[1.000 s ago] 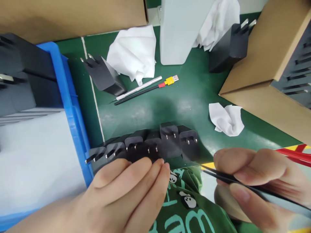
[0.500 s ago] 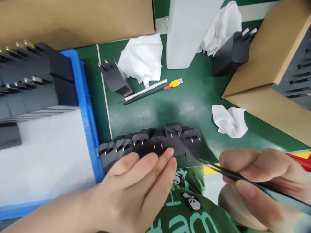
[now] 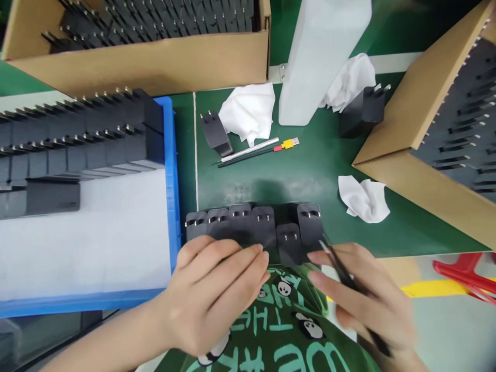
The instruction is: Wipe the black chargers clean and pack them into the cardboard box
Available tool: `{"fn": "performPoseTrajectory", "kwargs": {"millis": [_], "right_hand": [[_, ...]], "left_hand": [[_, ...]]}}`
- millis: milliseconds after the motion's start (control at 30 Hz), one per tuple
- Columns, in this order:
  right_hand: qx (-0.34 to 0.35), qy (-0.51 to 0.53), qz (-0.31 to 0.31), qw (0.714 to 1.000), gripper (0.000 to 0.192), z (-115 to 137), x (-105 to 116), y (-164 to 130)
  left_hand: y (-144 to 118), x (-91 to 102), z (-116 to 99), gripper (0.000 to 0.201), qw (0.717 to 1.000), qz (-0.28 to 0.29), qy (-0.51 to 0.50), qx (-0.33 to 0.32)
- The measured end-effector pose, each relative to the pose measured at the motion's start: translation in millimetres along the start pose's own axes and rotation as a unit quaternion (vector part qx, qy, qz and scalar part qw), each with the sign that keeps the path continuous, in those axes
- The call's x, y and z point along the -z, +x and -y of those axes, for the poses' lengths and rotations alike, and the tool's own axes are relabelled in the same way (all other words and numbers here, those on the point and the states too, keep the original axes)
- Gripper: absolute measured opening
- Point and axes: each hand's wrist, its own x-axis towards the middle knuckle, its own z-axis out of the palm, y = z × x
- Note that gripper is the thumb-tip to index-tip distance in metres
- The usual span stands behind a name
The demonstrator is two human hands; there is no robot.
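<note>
Several black power adapters [image 3: 264,226], prongs up, stand in a row along the front edge of the green table. One adapter [image 3: 290,245] juts out of the row towards my body. My left hand [image 3: 222,292] is by the near side of the row, its fingers bent and pressed together. Its thumb is hidden, so what it pinches, if anything, I cannot make out. My right hand [image 3: 368,294] holds black tweezers [image 3: 343,271], tips pointing up and left near the right-end adapter [image 3: 310,224]. Its thumb and index fingertips are beside the jutting adapter.
On the left is a blue tray [image 3: 170,170] with rows of adapters. Cardboard boxes of adapters stand behind [image 3: 155,64] and at right [image 3: 445,178]. White cloths [image 3: 250,111], a silver pen-like rod [image 3: 251,149], a USB plug [image 3: 290,143] and a pale post [image 3: 313,67] are mid-table.
The view has drawn back. One adapter has shifted out of the row towards my body. My right hand has moved left to the row, with the tweezers turned more upright. My left fingers have bent more.
</note>
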Motion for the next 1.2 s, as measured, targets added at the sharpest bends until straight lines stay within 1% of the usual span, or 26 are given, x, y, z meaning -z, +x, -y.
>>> {"fn": "performPoseTrajectory", "kwargs": {"millis": [67, 100, 167, 233, 333, 400, 500, 600, 733, 867, 967, 1033, 1100, 1200], "right_hand": [[0.071, -0.059, 0.002, 0.996, 0.008, -3, -11, 3], [0.098, -0.081, -0.010, 0.992, 0.010, -6, -17, 4], [0.121, -0.107, -0.032, 0.986, 0.014, -11, -27, 6], [0.112, -0.120, -0.041, 0.986, 0.016, -15, -34, 8], [0.073, -0.154, -0.061, 0.984, 0.019, -14, -38, 10], [0.056, -0.181, -0.073, 0.979, 0.023, -9, -38, 12], [0.076, -0.194, -0.080, 0.975, 0.026, -1, -41, 16], [0.095, -0.179, -0.082, 0.976, 0.025, 5, -48, 19], [0.071, -0.145, -0.094, 0.982, 0.020, 8, -55, 22], [0.061, -0.125, -0.086, 0.987, 0.019, 9, -55, 23], [0.050, -0.110, -0.082, 0.989, 0.020, 10, -54, 24], [0.042, -0.099, -0.081, 0.991, 0.020, 11, -53, 24], [0.038, -0.096, -0.082, 0.991, 0.019, 11, -53, 24], [0.039, -0.099, -0.083, 0.991, 0.017, 11, -53, 24]], "left_hand": [[-2, -4.6, -3, 0.010, 1.000, 0.004, -0.013, 0.016], [-3, -7.5, -5, 0.009, 1.000, 0.007, -0.028, 0.013], [-5, -12.6, -9, 0.008, 0.998, 0.013, -0.064, -0.006], [-7, -14.9, -12, 0.009, 0.998, 0.017, -0.067, -0.013], [-8, -13.4, -11, 0.015, 1.000, 0.008, 0.001, 0.026], [-9, -11.8, -9, 0.016, 0.998, -0.013, 0.037, 0.049], [-10, -11.3, -5, 0.017, 0.994, -0.041, 0.059, 0.077], [-12, -12.3, -2, 0.019, 0.993, -0.036, 0.075, 0.084], [-13, -12.1, 0, 0.014, 0.997, -0.021, 0.048, 0.064], [-11, -9.9, 1, 0.015, 0.996, -0.026, 0.035, 0.081], [-10, -8.7, 0, 0.013, 0.996, -0.024, 0.011, 0.080], [-9, -8.6, -1, 0.013, 0.996, -0.033, -0.004, 0.087], [-10, -8.7, -3, 0.013, 0.994, -0.043, 0.004, 0.097], [-10, -7.8, -3, 0.010, 0.995, -0.039, -0.010, 0.091]]}}
